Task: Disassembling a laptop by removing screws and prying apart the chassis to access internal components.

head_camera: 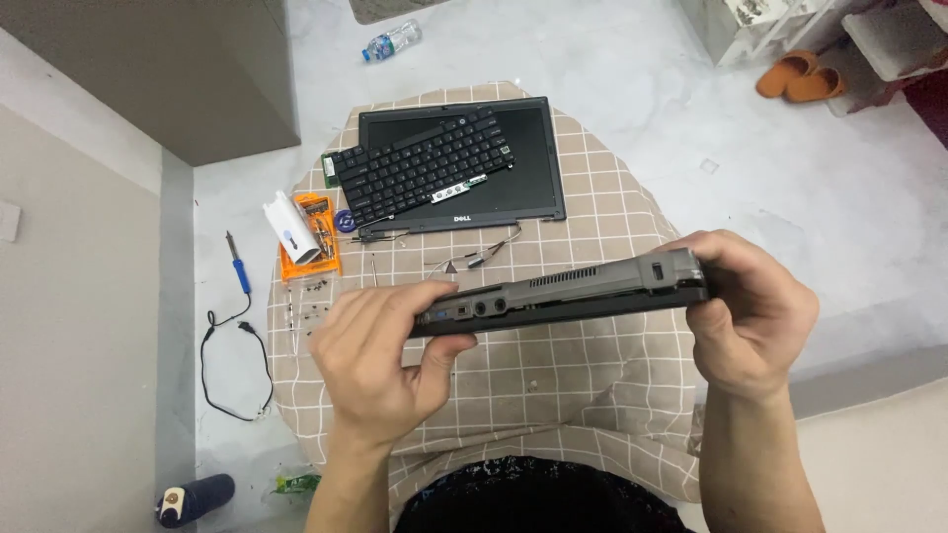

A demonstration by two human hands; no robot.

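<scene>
Checked cloth [592,365], both hands [380,350] gripping laptop base [563,291]

detached keyboard [420,168], screen panel [533,158], soldering iron [237,265], water bottle [391,41], orange slippers [800,77]

Pale marble floor [612,59], grey cabinet [188,69]

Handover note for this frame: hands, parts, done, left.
Left hand: grips the left end of the laptop base, thumb underneath.
Right hand: grips its right end. The base is held edge-on above the checked cloth, ports facing the camera.
Done: keyboard is off and lies on the detached screen panel further back on the cloth.
Nearby: orange bit case, loose screws, soldering iron on the floor at left.
Left: base is still closed.
</scene>
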